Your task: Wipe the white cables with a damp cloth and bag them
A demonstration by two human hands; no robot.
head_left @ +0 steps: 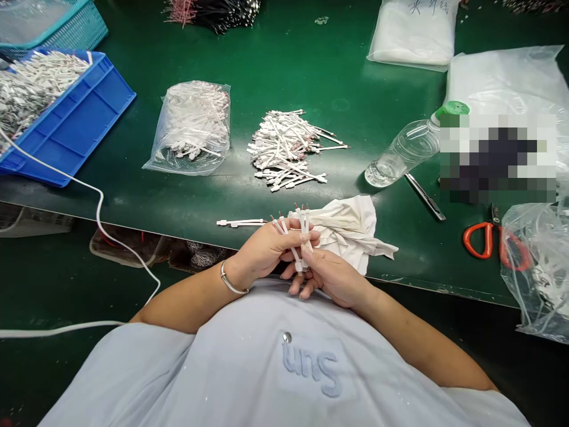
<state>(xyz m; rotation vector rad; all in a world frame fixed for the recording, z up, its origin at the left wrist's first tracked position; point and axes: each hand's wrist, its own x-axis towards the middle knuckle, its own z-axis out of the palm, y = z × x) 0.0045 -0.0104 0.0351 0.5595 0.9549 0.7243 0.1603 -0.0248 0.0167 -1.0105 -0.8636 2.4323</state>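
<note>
My left hand (271, 243) is closed on several short white cables with connectors (304, 220), pinched between thumb and fingers. Their reddish wire tips fan out toward the table's far side. From the right, the thumb and forefinger of my right hand (333, 271) pinch the same bunch, while its other fingers curl below the white connector ends (301, 267). Just beyond my hands lies a crumpled white cloth (351, 228). Left of them, a few similar cables (240, 223) rest by the table's edge. A loose pile of white cables (287, 145) lies farther out.
A clear bag of cables (195, 118) and a blue bin full of them (84, 118) stand to the left. On the right are a water bottle (402, 151), a utility knife (425, 197), red-handled scissors (480, 240) and plastic bags (540, 267). A white cord (100, 201) crosses the left edge.
</note>
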